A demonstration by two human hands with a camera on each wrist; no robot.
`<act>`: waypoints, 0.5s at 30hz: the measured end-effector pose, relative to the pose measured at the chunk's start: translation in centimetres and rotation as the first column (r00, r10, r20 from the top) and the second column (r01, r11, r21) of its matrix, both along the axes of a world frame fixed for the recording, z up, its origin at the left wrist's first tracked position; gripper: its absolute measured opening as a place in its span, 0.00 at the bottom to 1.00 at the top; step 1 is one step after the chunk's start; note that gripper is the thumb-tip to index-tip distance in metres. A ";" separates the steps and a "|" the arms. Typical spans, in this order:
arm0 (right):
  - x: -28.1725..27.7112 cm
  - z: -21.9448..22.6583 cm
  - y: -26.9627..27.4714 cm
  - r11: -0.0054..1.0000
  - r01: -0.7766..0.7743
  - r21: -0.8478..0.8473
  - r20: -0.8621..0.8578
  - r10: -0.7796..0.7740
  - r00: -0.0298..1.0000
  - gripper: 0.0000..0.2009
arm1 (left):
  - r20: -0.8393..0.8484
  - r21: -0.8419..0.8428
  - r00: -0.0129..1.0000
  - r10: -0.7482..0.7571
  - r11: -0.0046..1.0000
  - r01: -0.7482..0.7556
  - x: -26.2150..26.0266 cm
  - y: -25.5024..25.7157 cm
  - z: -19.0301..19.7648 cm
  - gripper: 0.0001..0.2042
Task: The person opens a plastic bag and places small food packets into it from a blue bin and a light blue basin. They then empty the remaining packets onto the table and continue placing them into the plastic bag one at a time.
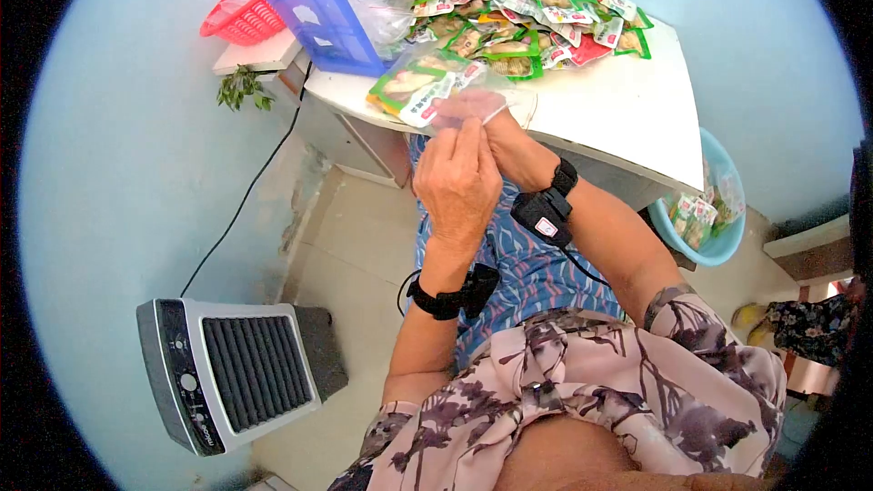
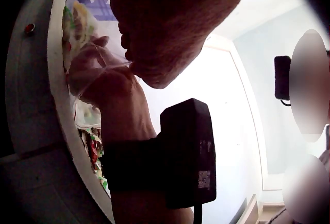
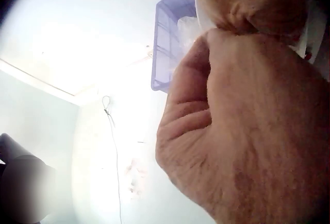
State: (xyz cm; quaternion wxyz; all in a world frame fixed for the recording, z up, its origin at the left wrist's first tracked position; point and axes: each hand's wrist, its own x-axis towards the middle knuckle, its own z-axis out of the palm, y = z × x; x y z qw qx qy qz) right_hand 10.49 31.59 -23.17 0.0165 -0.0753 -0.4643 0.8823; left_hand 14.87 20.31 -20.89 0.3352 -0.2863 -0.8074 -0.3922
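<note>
Over the table's front edge, my left hand [image 1: 459, 182] pinches the edge of a clear plastic bag [image 1: 492, 109] between thumb and fingers. Seen through that film, my right hand [image 2: 116, 82] has its fingers curved at the near end of several green-and-white food packets [image 1: 409, 86] in the bag. The packets stick out to the left, away from the wrists. In the right wrist view the right hand [image 3: 247, 136] fills the foreground and its fingertips are hidden. Both wrists wear black straps with cameras.
A heap of similar packets [image 1: 527, 14] covers the back of the white table [image 1: 618, 109]. At left stand a blue plastic crate [image 1: 309, 14], clear bags [image 1: 377, 0] and a red basket [image 1: 245, 16]. A light-blue basin [image 1: 727, 227] with packets sits right; an air cooler [image 1: 241, 373] stands lower left.
</note>
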 end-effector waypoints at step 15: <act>7.4 3.3 4.0 0.685 0.149 0.713 -0.016 -0.197 0.980 0.07 | -0.004 0.009 0.987 -0.163 0.987 0.163 -0.3 -3.4 -2.3 0.13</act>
